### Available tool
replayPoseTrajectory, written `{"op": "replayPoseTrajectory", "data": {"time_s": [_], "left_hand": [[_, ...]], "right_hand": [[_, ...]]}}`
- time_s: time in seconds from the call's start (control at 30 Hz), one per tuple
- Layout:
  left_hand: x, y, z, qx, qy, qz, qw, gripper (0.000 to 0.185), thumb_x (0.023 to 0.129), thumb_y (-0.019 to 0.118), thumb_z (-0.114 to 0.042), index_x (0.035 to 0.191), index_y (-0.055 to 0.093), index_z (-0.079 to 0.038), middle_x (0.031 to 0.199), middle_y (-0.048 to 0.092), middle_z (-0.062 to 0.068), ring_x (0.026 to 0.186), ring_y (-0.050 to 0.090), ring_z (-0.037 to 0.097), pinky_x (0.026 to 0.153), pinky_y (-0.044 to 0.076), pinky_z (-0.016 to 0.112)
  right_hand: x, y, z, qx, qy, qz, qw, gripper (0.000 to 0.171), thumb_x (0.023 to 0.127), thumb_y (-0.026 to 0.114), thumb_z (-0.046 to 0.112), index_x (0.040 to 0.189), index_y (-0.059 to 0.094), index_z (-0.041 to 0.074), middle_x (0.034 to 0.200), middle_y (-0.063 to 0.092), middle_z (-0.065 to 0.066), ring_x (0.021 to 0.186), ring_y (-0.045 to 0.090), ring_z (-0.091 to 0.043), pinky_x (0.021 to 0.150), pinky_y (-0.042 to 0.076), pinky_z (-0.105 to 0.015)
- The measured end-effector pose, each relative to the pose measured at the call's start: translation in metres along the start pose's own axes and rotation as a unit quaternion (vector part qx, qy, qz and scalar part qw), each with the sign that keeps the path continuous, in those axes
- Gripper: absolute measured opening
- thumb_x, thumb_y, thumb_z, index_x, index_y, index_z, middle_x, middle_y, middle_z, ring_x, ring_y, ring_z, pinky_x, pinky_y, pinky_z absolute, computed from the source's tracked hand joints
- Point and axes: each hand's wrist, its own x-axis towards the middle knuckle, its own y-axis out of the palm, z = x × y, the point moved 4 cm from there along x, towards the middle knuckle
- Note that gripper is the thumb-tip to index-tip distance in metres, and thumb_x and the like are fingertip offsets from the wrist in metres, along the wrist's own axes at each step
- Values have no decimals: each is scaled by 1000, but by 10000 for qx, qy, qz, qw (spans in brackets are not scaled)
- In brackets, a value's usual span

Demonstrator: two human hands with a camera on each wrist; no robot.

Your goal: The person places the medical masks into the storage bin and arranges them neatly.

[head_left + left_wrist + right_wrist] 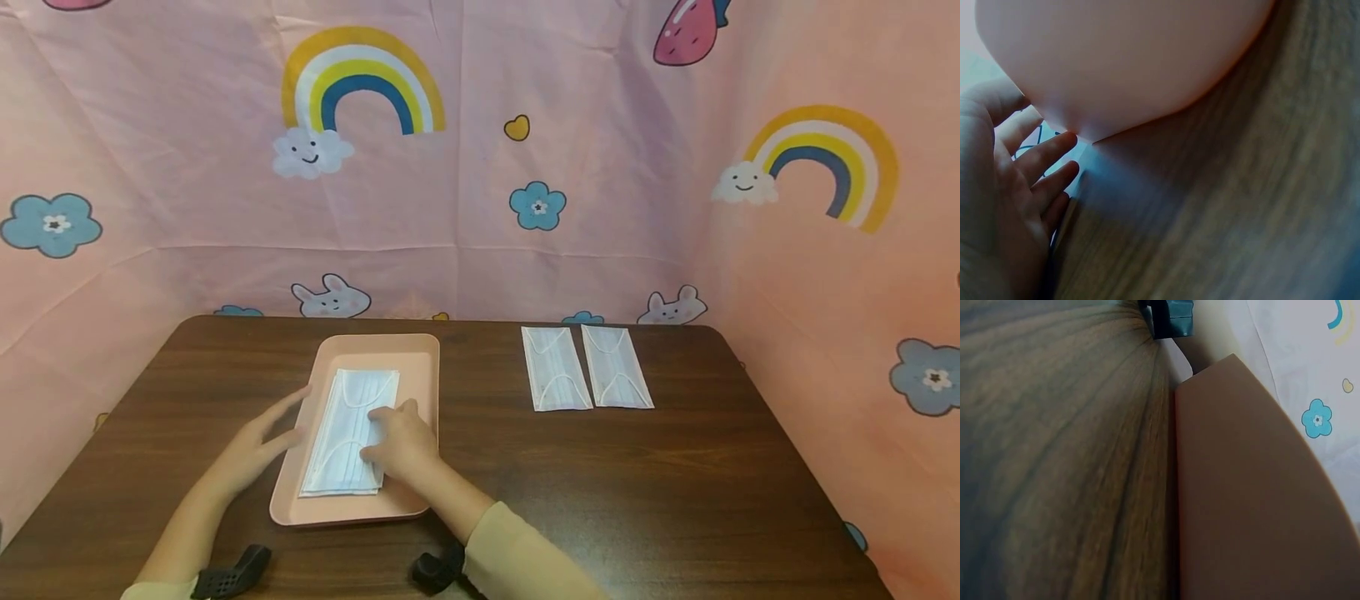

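Observation:
A pink tray (425,358) on the left part of the table holds a small stack of pale blue-white face masks (341,467) with white ear loops. My left hand (247,454) is at the tray's left side, fingers extended against its rim; the left wrist view shows that hand (1019,169) beside the tray's pale wall (1122,62). Over the stack, my right hand (405,442) touches the top mask near its right edge, thumb and index fingertip spread apart. The right wrist view shows the tray's side wall (1247,494) but not the hand.
Two more face masks, a left one (557,368) and a right one (617,367), lie side by side at the table's back right. The dark wooden table (637,508) is backed by a pink patterned cloth (622,183). Black straps (232,573) are on both wrists.

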Motion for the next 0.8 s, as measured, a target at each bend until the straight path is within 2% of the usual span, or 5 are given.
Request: {"op": "replayPoseTrajectory", "data": {"time_s": [0.17,0.3,0.43,0.67,0.8], "left_hand": [[0,0,2,-12,74,-17,10000,59,94,60,-18,148,36,-12,147,34,25,132,24,51,97,21,72],[1,0,4,-3,81,3,10000,59,94,60,-19,148,36,-12,148,33,25,133,24,51,97,20,73],[1,0,5,-5,105,-5,9999,60,94,61,-18,148,37,-12,147,34,25,133,24,51,97,20,73],[1,0,4,-6,100,3,9999,60,94,60,-18,148,36,-13,148,34,23,133,24,50,98,21,71],[0,-1,5,43,56,-7,10000,60,94,60,-19,148,36,-13,148,34,24,133,23,50,98,20,71]], "right_hand": [[-5,-3,2,-330,-125,-190,9992,51,74,82,33,121,66,23,95,44,1,71,44,-9,54,40,-23],[-11,-9,0,95,-347,-433,9984,52,75,81,29,123,65,18,102,44,1,68,45,-9,58,42,-21],[-18,-20,-1,761,-868,-585,9916,47,78,77,21,122,64,14,109,47,-1,63,45,-4,56,41,-17],[-21,-31,-11,1920,-2262,-369,9543,38,83,73,13,119,64,6,107,56,-9,77,54,-9,66,47,-15],[-22,-34,-15,2549,-2677,11,9292,36,85,72,9,119,63,3,106,59,-12,82,59,-14,73,51,-22]]}}
